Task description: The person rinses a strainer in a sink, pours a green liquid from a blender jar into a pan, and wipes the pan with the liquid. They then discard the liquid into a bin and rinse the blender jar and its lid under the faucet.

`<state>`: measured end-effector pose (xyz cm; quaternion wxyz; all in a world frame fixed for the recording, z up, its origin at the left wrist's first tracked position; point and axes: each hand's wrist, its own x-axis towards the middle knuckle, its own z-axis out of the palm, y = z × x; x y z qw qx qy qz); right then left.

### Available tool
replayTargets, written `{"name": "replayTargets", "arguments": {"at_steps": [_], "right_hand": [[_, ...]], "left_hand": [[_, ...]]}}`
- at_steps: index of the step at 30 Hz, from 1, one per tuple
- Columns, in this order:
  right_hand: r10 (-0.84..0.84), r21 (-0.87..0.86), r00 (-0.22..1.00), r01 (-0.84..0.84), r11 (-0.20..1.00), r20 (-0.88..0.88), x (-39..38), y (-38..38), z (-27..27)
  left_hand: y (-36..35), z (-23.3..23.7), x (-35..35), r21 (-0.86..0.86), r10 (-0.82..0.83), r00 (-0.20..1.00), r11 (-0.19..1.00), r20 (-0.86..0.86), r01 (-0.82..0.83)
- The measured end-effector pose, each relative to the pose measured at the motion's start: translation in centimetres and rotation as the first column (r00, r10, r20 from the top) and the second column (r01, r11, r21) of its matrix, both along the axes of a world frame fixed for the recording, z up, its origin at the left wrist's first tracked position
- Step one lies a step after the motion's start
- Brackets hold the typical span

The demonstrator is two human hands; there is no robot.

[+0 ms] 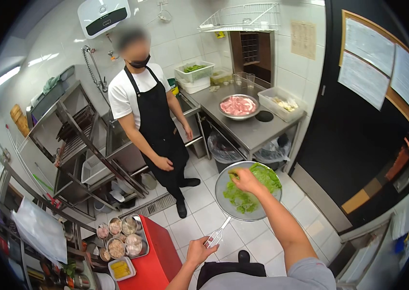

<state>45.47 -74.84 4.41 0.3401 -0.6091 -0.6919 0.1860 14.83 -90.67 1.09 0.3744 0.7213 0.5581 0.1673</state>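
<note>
My left hand (200, 252) is closed around the wire handle of a large round mesh strainer (220, 189), held out over the floor. Wet-looking green lettuce leaves (244, 199) lie in it, mostly toward its right side and lower middle. Over the strainer's upper left part, my right hand (246, 181) has its fingers bent together on a bit of lettuce. The fingertips are partly hidden by the hand itself.
A person in a black apron (158, 111) stands ahead to the left. The steel counter (243, 133) carries a bowl of raw meat (238, 106) and a plastic tub (282, 104). Filled small bowls (116, 247) sit by a red surface (153, 251) at lower left.
</note>
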Motion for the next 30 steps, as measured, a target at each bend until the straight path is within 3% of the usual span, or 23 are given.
{"name": "replayTargets", "arguments": {"at_steps": [6,10,17,20,24,30], "right_hand": [[0.147,0.045,0.984,-0.152,0.987,0.103,-0.3,18.3,3.3],[0.199,0.049,0.972,-0.206,0.977,0.121,0.8,30.0,3.4],[0.108,0.063,0.989,-0.115,0.991,0.106,2.6,46.2,6.3],[0.068,-0.029,0.997,-0.067,0.997,0.023,2.7,51.9,7.7],[0.134,0.073,0.988,-0.139,0.988,0.073,2.1,63.4,4.4],[0.300,0.095,0.951,-0.293,0.952,-0.073,-2.5,79.4,1.2]], "left_hand": [[11.8,1.5,2.2,0.033,0.191,0.978,0.980,0.088,-0.194],[22.0,2.5,3.0,0.026,0.191,0.965,0.980,0.180,-0.199],[40.0,2.8,4.3,0.095,0.167,0.974,0.979,0.155,-0.183],[46.4,1.9,4.6,0.092,0.207,0.969,0.971,0.135,-0.220],[54.3,2.6,5.2,0.102,0.276,0.952,0.952,0.131,-0.290],[63.5,2.4,6.7,0.111,0.463,0.886,0.879,0.029,-0.463]]}}
